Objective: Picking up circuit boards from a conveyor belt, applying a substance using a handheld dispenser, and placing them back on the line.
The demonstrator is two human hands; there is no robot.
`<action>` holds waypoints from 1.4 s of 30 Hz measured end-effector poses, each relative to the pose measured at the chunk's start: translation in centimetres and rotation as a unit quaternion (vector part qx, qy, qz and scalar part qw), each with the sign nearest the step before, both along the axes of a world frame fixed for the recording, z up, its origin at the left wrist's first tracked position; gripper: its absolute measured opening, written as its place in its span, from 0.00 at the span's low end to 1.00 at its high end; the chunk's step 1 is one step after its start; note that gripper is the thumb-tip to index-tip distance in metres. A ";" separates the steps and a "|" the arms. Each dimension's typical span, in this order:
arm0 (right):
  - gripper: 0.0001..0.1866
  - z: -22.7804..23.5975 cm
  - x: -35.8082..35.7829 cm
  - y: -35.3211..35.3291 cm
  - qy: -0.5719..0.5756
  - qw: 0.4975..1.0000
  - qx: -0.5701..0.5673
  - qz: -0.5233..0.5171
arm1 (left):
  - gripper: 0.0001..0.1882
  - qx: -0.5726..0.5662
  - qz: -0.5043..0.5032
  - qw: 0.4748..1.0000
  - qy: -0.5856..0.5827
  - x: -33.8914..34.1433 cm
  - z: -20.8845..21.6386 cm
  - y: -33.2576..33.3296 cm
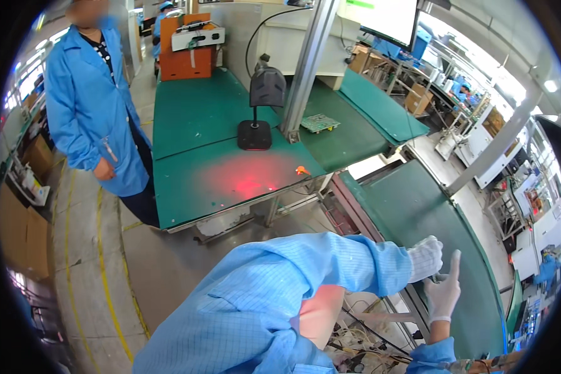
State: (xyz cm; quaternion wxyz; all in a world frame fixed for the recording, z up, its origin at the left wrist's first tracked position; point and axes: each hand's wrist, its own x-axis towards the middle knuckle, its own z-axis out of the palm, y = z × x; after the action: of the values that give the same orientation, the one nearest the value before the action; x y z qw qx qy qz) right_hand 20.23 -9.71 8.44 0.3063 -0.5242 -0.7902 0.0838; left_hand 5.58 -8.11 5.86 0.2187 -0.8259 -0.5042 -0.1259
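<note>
Both hands wear white gloves and are close together over the green belt of a conveyor (417, 193) at the right. My left hand (425, 257) reaches across with its fingers curled closed; whether anything sits inside them is hidden. Just below it, my right hand (443, 296) has one finger stretched upward and apart from the rest, and no object shows in it. A small dark patch between the two hands is too small to make out. Blue sleeves cover both arms.
A black scanner on a stand (254, 134) throws red light onto a green table (187, 187). Beyond it lies a green circuit board (320, 123) by a metal post (308, 68). A person in a blue coat (87, 106) stands at the left. Tangled cables (361, 340) hang below the conveyor.
</note>
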 end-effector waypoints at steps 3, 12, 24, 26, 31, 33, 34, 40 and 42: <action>0.50 0.9 -0.3 -1.1 0.009 0.998 -0.020 0.051 | 0.09 -0.055 -0.038 0.990 -0.126 -0.5 -0.2 -0.5; 0.40 0.1 8.1 -1.1 0.327 0.939 -0.103 0.007 | 0.19 0.252 0.136 0.954 -0.088 -16.2 11.3 -3.1; 0.17 -6.8 11.2 0.1 -0.132 0.985 0.079 -0.075 | 0.26 -0.012 -0.025 0.996 -0.087 -22.4 0.8 -23.8; 0.18 -4.0 8.8 -3.0 -0.154 0.981 0.092 -0.078 | 0.26 -0.004 -0.056 0.977 -0.207 -22.4 -1.4 -25.9; 0.20 -3.8 8.2 -3.7 -0.137 0.973 0.161 -0.095 | 0.27 -0.144 0.060 0.602 -0.783 -20.4 -1.3 -30.3; 0.21 -3.6 8.1 -4.2 -0.144 0.970 0.159 -0.116 | 0.27 -0.131 -0.028 0.380 -0.915 -20.7 -0.9 -30.2; 0.22 -3.4 7.5 -3.9 -0.139 0.975 0.131 -0.117 | 0.24 -0.119 -0.054 0.293 -0.947 -21.7 -2.3 -30.1; 0.18 -8.3 10.5 0.2 -0.151 0.969 0.178 -0.076 | 0.21 -0.130 -0.015 0.312 -0.941 -24.5 -1.9 -32.6; 0.19 -8.1 10.0 0.2 -0.148 0.978 0.106 -0.103 | 0.21 -0.100 -0.009 0.358 -0.928 -25.0 -2.0 -32.4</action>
State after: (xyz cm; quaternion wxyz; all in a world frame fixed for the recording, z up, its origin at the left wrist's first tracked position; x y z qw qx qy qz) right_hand 30.21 -9.51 0.30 0.2467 -0.5737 -0.7731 -0.1110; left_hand -19.38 -40.51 3.88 -0.4732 -0.2058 -0.3886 -0.7634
